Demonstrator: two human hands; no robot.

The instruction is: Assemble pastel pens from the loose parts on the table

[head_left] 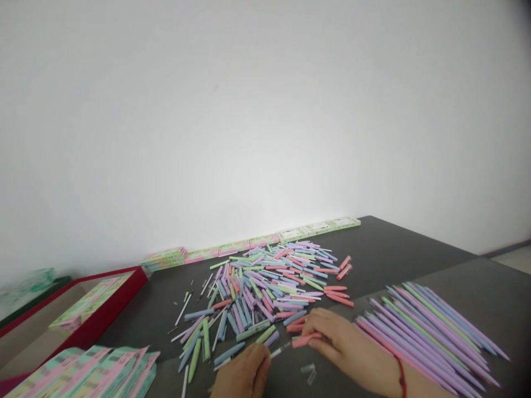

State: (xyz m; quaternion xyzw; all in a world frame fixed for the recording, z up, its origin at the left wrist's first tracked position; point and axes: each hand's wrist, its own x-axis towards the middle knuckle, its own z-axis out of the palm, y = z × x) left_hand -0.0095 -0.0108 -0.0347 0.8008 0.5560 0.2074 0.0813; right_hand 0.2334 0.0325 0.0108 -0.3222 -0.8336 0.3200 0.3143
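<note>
My left hand is closed in a pinch on a white pen refill, whose tip points right. Between the thumb and fingers of my right hand is a coral pen barrel, its near end at or very close to the refill's tip. Whether the tip is inside the barrel I cannot tell. Beyond both hands spreads a heap of loose pen parts in purple, blue, green and coral, with white refills among them. Small clear plastic pieces lie between my hands.
Long pens lie side by side at the right, partly behind my right forearm. Printed packets are fanned out at the lower left, beside a red-edged box with cartons inside. Flat cartons line the wall edge of the dark table.
</note>
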